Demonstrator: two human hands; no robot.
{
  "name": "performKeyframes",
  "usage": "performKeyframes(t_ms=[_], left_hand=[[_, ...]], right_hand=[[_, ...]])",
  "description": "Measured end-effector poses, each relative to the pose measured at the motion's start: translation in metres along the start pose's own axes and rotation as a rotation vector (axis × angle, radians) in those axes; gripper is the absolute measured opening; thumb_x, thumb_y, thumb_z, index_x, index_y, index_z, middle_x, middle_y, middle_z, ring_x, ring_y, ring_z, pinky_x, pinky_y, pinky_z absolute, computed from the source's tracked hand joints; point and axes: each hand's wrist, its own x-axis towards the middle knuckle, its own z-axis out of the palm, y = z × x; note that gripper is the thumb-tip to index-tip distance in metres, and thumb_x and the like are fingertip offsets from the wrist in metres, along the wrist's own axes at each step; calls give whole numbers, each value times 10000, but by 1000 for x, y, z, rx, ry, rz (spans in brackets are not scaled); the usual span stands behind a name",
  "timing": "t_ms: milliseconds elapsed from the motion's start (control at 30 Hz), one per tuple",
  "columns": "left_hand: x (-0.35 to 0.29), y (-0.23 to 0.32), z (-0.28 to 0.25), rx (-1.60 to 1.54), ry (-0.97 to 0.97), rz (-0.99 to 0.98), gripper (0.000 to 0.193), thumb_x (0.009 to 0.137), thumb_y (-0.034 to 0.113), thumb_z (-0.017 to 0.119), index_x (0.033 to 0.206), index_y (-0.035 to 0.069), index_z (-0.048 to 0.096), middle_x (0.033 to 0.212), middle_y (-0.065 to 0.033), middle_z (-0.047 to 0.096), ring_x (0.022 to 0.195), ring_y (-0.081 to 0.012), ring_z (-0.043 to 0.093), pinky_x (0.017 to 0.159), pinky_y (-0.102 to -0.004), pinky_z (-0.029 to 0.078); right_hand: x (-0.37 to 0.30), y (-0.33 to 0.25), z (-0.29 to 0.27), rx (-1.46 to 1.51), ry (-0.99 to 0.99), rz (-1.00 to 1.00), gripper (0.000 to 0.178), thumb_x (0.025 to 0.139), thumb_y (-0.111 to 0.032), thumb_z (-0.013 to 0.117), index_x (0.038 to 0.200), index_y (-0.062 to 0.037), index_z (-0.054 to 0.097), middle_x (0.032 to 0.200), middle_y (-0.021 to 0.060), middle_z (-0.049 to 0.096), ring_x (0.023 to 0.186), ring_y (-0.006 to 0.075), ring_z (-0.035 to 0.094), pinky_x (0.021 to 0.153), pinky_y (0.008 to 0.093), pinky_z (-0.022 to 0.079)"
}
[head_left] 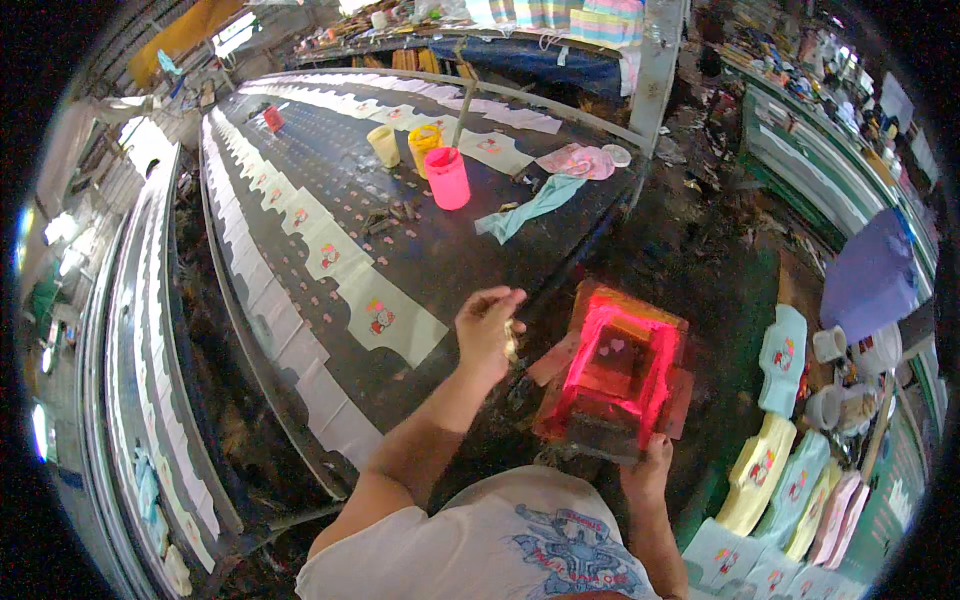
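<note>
Right hand (652,462) of the worker is closed on the lower edge of a rectangular screen frame (622,372) thickly smeared with bright pink ink. The frame is held off the table, in front of the worker's body and to the right. Left hand (486,330) is raised near the table edge, fingers bunched; a small yellowish item shows against it, but I cannot tell whether it is gripped.

On the long dark printing table (420,262), a row of white cut fabric pieces (395,325) carries a red-and-yellow cartoon motif. Beside it, an outer row of plain pale fabric pieces (340,405) shows no print from where I stand. A bright pink cylindrical bucket (447,182) stands near a yellow ink-stained tub (425,143).

Assessment: work appears partway. Motifs are visible along one row, and printed aqua and yellow pieces (765,465) lie at right. Whether the motifs are complete cannot be determined; the outer row appears unprinted.
</note>
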Motion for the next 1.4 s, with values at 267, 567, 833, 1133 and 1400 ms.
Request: performKeyframes(t_ms=[267, 567, 833, 1133, 1400], left_hand=[[211, -23, -90, 707, 199, 507, 685, 842, 159, 947, 1435, -24, 655, 1347, -190, 728, 1269, -292, 661, 1069, -420, 560], [384, -49, -75, 716, 545, 740, 1318, 717, 206, 1034, 1756, 4, 249, 1699, -255, 437, 1593, -387, 419, 1318, -480, 359], [420, -15, -16, 310, 165, 825, 860, 816, 49, 904, 1566, 57, 483, 1464, -111, 645, 1289, -277, 684, 1116, -425, 568], [407, -18, 43, 330, 199, 719, 889, 868, 118, 939, 1621, 83, 468, 1497, -96, 628, 1352, -280, 647, 1097, -462, 593], [385, -148, 235, 450, -158, 522, 1042, 850, 364, 984, 1650, 88, 375, 1537, -121, 580, 1352, -326, 633, 1137, -517, 552]], right_hand=[[121, -41, 4, -315, 88, -241, 531, 1014, -292, 822, 1413, -16, 607, 1399, 187, 631, 1233, 376, 660, 1042, 512, 561], [286, -82, -34, 129, 256, -132, 723, 1092, -537, 703, 1625, -89, 507, 1565, 118, 638, 1383, 368, 658, 1136, 568, 559], [399, -140, -56, 443, 315, -108, 719, 1147, -606, 575, 1608, -57, 520, 1578, 125, 632, 1428, 307, 615, 1217, 485, 485], [572, -204, -132, 298, 401, -251, 542, 1108, -533, 660, 1485, -145, 614, 1353, 47, 731, 1113, 240, 718, 889, 408, 591], [746, -275, -156, 421, 495, -393, 474, 1082, -436, 763, 1380, -96, 619, 1210, 49, 769, 881, 185, 747, 570, 314, 563]])
